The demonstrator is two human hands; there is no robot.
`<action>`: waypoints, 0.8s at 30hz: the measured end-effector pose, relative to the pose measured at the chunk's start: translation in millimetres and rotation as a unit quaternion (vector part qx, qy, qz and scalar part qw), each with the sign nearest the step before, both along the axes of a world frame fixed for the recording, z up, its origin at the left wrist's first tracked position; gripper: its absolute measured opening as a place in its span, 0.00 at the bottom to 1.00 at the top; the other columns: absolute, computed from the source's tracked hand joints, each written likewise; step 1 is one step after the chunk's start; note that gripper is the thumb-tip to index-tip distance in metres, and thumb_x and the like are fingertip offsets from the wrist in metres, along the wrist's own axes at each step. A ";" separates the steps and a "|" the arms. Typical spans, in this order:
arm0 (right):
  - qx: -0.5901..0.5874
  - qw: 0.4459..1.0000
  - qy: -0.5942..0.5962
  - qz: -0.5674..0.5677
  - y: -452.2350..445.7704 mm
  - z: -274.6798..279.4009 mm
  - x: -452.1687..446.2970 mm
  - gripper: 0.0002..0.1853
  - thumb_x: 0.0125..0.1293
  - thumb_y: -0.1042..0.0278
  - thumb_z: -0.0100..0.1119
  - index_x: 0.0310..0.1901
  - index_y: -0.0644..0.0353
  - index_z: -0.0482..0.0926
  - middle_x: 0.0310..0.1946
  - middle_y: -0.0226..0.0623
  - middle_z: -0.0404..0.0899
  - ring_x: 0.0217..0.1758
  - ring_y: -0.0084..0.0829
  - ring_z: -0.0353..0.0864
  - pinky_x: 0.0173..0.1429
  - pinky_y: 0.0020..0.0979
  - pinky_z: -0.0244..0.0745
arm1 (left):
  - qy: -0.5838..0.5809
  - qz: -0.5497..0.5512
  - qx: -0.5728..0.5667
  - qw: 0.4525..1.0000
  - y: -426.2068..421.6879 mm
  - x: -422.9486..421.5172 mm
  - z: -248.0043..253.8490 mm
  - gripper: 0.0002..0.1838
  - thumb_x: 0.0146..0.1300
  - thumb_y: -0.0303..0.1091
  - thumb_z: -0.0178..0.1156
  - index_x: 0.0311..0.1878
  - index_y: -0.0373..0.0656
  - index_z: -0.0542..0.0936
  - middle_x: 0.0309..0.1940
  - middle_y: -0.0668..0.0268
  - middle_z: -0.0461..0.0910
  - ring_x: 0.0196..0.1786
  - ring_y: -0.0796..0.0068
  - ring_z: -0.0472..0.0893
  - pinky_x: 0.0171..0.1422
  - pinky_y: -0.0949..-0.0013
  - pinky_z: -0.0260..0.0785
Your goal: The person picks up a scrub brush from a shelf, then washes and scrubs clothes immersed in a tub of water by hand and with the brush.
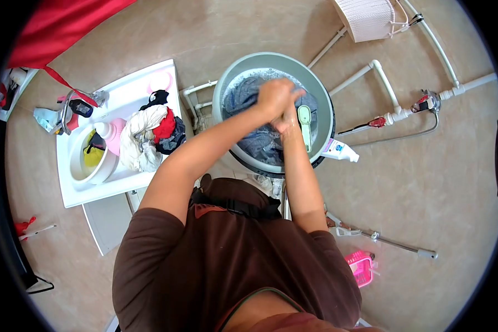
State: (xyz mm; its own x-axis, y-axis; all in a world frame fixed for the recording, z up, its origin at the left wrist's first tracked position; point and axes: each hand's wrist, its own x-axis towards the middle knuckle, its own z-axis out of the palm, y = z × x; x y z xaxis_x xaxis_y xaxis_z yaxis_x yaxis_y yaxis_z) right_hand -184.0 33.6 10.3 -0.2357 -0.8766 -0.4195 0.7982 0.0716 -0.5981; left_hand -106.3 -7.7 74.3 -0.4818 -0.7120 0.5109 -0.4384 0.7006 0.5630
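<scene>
My left hand (276, 99) and my right hand (286, 120) are together over a round grey tub (218, 91), left above right. Both look closed, with the left somewhat smeared by motion. Whatever may be between them is hidden. Below them, wet blue-grey cloth (252, 141) lies bunched in the tub, with white suds (268, 73) along its far side. A pale green scrubbing brush (305, 130) rests on the cloth, just right of my right hand. Its bristles are not visible.
A white bottle (340, 150) sits by the tub's right rim. To the left, a white sink (72, 196) holds piled clothes (144, 135), a pink bottle (112, 133) and a white bowl (108, 171). Pipes (387, 88) run along the right wall; a pink basket (361, 268) is lower right.
</scene>
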 end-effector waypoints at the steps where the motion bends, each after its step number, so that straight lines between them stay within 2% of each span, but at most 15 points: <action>1: -0.024 1.000 -0.001 0.007 1.2 -6.7 -2.4 0.24 0.71 0.51 0.50 0.58 0.62 0.71 0.54 0.40 0.76 0.54 0.38 0.77 0.58 0.46 0.71 | -0.012 -0.047 -0.013 0.999 20.1 -2.1 -0.7 0.24 0.54 0.57 0.63 0.28 0.40 0.82 0.26 0.58 0.80 0.29 0.53 0.80 0.34 0.55 0.73; 3: -0.051 0.999 0.011 0.004 6.0 -12.6 3.3 0.24 0.70 0.51 0.50 0.58 0.62 0.71 0.54 0.40 0.76 0.54 0.38 0.77 0.58 0.46 0.70 | 0.003 -0.092 -0.105 0.990 48.1 -4.7 -19.3 0.25 0.53 0.58 0.63 0.25 0.42 0.82 0.23 0.59 0.79 0.29 0.54 0.80 0.34 0.54 0.73; 5: 0.003 0.997 0.071 -0.042 9.2 -15.1 14.5 0.24 0.70 0.51 0.51 0.58 0.63 0.71 0.54 0.40 0.76 0.55 0.37 0.76 0.58 0.46 0.70 | -0.010 -0.047 -0.049 0.998 37.6 -8.8 -27.6 0.26 0.55 0.60 0.62 0.23 0.42 0.81 0.22 0.57 0.80 0.26 0.53 0.80 0.32 0.53 0.73; 7: 0.070 0.987 0.116 -0.087 11.5 -4.9 30.4 0.25 0.70 0.51 0.51 0.58 0.63 0.71 0.54 0.40 0.75 0.55 0.37 0.76 0.58 0.45 0.69 | -0.043 0.048 0.137 0.988 4.1 -2.6 -3.8 0.28 0.56 0.62 0.60 0.21 0.42 0.81 0.20 0.54 0.80 0.25 0.52 0.80 0.31 0.53 0.73; 10: 0.093 0.987 0.082 -0.107 17.4 38.0 46.2 0.22 0.68 0.52 0.54 0.54 0.61 0.74 0.47 0.37 0.78 0.50 0.34 0.78 0.51 0.43 0.72 | -0.026 0.041 0.102 0.994 -12.5 8.5 10.3 0.31 0.57 0.64 0.58 0.21 0.41 0.82 0.19 0.49 0.79 0.24 0.51 0.81 0.30 0.51 0.74; 11: 0.082 0.981 0.133 -0.117 14.7 31.3 42.0 0.20 0.68 0.53 0.54 0.51 0.61 0.75 0.43 0.35 0.80 0.46 0.32 0.80 0.48 0.41 0.75 | -0.026 0.039 0.094 0.994 -1.0 6.4 14.0 0.32 0.58 0.64 0.57 0.20 0.40 0.82 0.20 0.48 0.79 0.26 0.51 0.82 0.30 0.53 0.74; 14: 0.087 0.986 0.109 -0.087 18.2 34.6 39.1 0.19 0.68 0.53 0.53 0.51 0.61 0.76 0.42 0.35 0.81 0.45 0.33 0.81 0.48 0.41 0.76 | 0.041 -0.055 -0.098 0.993 47.4 -3.5 -7.7 0.32 0.58 0.64 0.57 0.19 0.40 0.81 0.20 0.47 0.79 0.25 0.50 0.82 0.28 0.54 0.73; 15: 0.089 0.988 0.100 -0.077 20.8 35.9 39.3 0.19 0.69 0.53 0.53 0.50 0.61 0.76 0.42 0.36 0.81 0.44 0.33 0.81 0.48 0.40 0.76 | 0.004 -0.012 -0.185 0.983 47.0 -8.1 -19.6 0.30 0.59 0.65 0.54 0.24 0.44 0.84 0.22 0.51 0.81 0.30 0.53 0.83 0.33 0.54 0.75; 18: 0.089 0.991 0.084 -0.054 22.2 44.0 31.7 0.19 0.69 0.53 0.53 0.50 0.61 0.76 0.42 0.36 0.81 0.43 0.33 0.82 0.48 0.40 0.77 | -0.025 0.029 0.096 0.995 -6.9 -2.6 -3.7 0.33 0.58 0.65 0.56 0.20 0.39 0.81 0.18 0.48 0.78 0.24 0.51 0.81 0.28 0.53 0.72; 19: 0.077 0.996 0.032 -0.024 16.9 29.0 24.9 0.19 0.70 0.53 0.53 0.49 0.62 0.76 0.44 0.39 0.81 0.44 0.34 0.82 0.53 0.41 0.77 | -0.038 0.044 0.094 0.994 -28.3 5.7 -0.4 0.34 0.59 0.64 0.56 0.21 0.38 0.81 0.18 0.49 0.78 0.24 0.50 0.81 0.28 0.53 0.71; 20: 0.054 0.997 0.062 -0.015 20.5 34.3 22.5 0.18 0.70 0.54 0.53 0.49 0.62 0.76 0.44 0.39 0.81 0.44 0.34 0.82 0.52 0.41 0.77 | -0.053 0.061 0.095 0.992 -40.5 13.4 0.3 0.34 0.60 0.64 0.55 0.22 0.36 0.81 0.18 0.49 0.78 0.24 0.48 0.80 0.28 0.52 0.71; 22: -0.002 0.993 0.115 0.000 21.4 51.9 23.1 0.17 0.70 0.55 0.53 0.49 0.61 0.76 0.44 0.39 0.82 0.44 0.34 0.83 0.50 0.41 0.78 | -0.007 0.072 0.095 0.993 -47.6 14.3 2.7 0.34 0.61 0.64 0.55 0.23 0.35 0.81 0.17 0.50 0.78 0.23 0.52 0.79 0.29 0.54 0.70; 23: -0.012 0.995 0.100 0.024 22.3 50.8 15.6 0.17 0.70 0.56 0.55 0.50 0.62 0.77 0.45 0.38 0.82 0.47 0.32 0.82 0.53 0.38 0.77 | 0.012 0.076 0.095 0.993 -49.8 16.3 2.5 0.34 0.62 0.64 0.54 0.24 0.34 0.80 0.17 0.51 0.78 0.23 0.54 0.79 0.30 0.55 0.70; 24: -0.013 0.994 0.099 0.045 24.1 56.0 11.3 0.17 0.70 0.55 0.55 0.49 0.61 0.77 0.45 0.37 0.82 0.47 0.31 0.82 0.53 0.37 0.77 | 0.052 0.048 0.136 0.988 -58.4 14.9 0.8 0.36 0.62 0.64 0.53 0.24 0.34 0.80 0.18 0.48 0.77 0.24 0.51 0.79 0.31 0.54 0.69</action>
